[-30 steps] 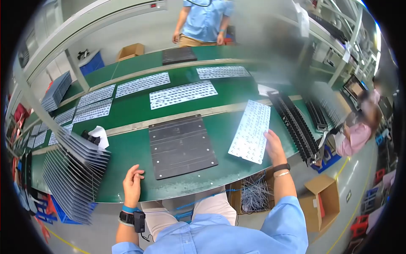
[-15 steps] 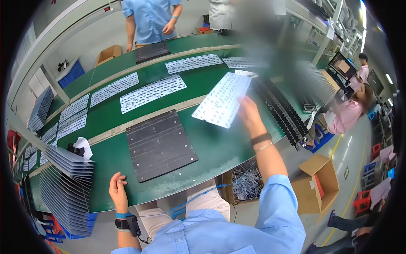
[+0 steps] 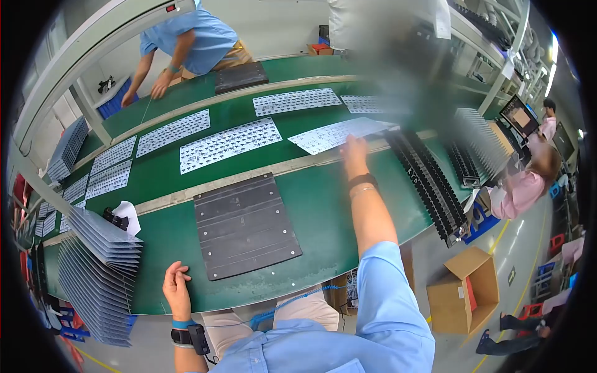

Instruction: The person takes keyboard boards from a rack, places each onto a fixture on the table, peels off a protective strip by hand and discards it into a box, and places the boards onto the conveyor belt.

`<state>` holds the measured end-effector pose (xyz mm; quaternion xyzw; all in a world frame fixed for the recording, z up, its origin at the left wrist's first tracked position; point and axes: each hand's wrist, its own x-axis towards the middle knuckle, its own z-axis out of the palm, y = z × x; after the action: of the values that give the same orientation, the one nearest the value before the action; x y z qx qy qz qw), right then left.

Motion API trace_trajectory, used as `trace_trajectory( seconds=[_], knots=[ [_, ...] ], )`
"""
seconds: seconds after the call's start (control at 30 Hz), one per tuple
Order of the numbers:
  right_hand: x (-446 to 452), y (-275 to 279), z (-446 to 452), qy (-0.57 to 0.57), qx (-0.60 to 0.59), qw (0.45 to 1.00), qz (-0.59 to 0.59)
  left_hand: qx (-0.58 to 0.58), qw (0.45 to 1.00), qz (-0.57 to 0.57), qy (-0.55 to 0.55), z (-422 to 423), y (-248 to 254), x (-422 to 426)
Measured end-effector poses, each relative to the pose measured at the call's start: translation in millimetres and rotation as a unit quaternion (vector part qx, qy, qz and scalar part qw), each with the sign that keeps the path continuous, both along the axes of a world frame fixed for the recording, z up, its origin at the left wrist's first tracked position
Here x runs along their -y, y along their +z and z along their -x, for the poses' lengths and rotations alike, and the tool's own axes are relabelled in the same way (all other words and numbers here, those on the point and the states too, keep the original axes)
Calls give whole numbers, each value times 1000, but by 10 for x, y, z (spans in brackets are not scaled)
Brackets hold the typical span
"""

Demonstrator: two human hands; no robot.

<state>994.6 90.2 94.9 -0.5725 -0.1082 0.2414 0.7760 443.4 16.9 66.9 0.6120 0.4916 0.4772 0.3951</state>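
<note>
My right hand point(image 3: 354, 156) reaches out over the far side of the bench, its fingers on the near edge of a thin white keyboard plate point(image 3: 324, 138) patterned with rows of small marks. This plate lies nearly flat at the green belt's near edge; whether it fully touches the belt I cannot tell. Near the bench's front edge, my left hand point(image 3: 177, 289) has loosely curled fingers and nothing visible in them. To its right lies a black fixture board point(image 3: 245, 227) with screws. A blue coiled cord runs from the left wrist.
Several similar plates point(image 3: 230, 146) lie along the green belt point(image 3: 217, 118). Racks of upright sheets point(image 3: 96, 286) stand at left. A long black slotted rack point(image 3: 429, 186) is on the right, with an open carton point(image 3: 454, 304) on the floor. Across the belt, a person point(image 3: 193, 40) leans left.
My right hand has moved the keyboard plate away from me and lowered it flatter towards the belt. My left hand keeps its place. The person opposite has bent over to the left.
</note>
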Motion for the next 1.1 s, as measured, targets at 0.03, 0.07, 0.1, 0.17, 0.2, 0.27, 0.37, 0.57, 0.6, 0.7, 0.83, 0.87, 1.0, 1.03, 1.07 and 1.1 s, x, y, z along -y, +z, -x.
trace_trajectory(
  seconds=[0.03,0.07,0.1,0.17,0.2,0.27,0.37,0.57,0.6,0.7,0.83,0.87,1.0,1.03,1.07,1.1],
  knots=[
    [-59,-80,-54,-6,5,1000,-1,-1,1000,4,0,-11,-2,-2],
    [-119,-154,-91,-6,5,1000,-1,-3,1000,8,0,-8,2,-11],
    [-175,-231,-137,-14,5,1000,1,-3,1000,9,0,-21,5,-15],
    [-226,-242,-146,-20,4,1000,4,-5,1000,13,3,-54,1,-13],
    [-244,-237,-153,-10,-7,1000,17,-6,1000,14,4,-65,-2,-19],
    [-281,-200,-149,11,-27,999,41,-5,1000,18,5,-83,-18,-24],
    [-389,-218,-192,51,-28,996,65,-8,1000,19,8,-111,-28,-27],
    [-703,-434,-417,127,6,987,103,-1,1000,28,13,-135,-67,-58],
    [-752,-479,-457,135,14,985,108,-1,999,29,18,-143,-75,-50],
    [-853,-578,-509,123,16,987,100,8,999,37,15,-175,-91,-62],
    [-905,-724,-631,121,47,988,85,11,999,37,15,-230,-107,-57],
    [-927,-708,-628,122,44,988,86,9,999,37,17,-237,-131,-61],
    [-985,-657,-545,99,17,994,49,8,999,40,10,-275,-181,-61],
    [-931,-559,-448,88,-8,995,38,9,999,30,10,-280,-201,-60],
    [-850,-290,-237,83,-56,995,26,9,1000,19,14,-296,-214,-57],
    [-889,-294,-221,84,-60,994,27,7,1000,21,9,-322,-225,-68]
  ],
)
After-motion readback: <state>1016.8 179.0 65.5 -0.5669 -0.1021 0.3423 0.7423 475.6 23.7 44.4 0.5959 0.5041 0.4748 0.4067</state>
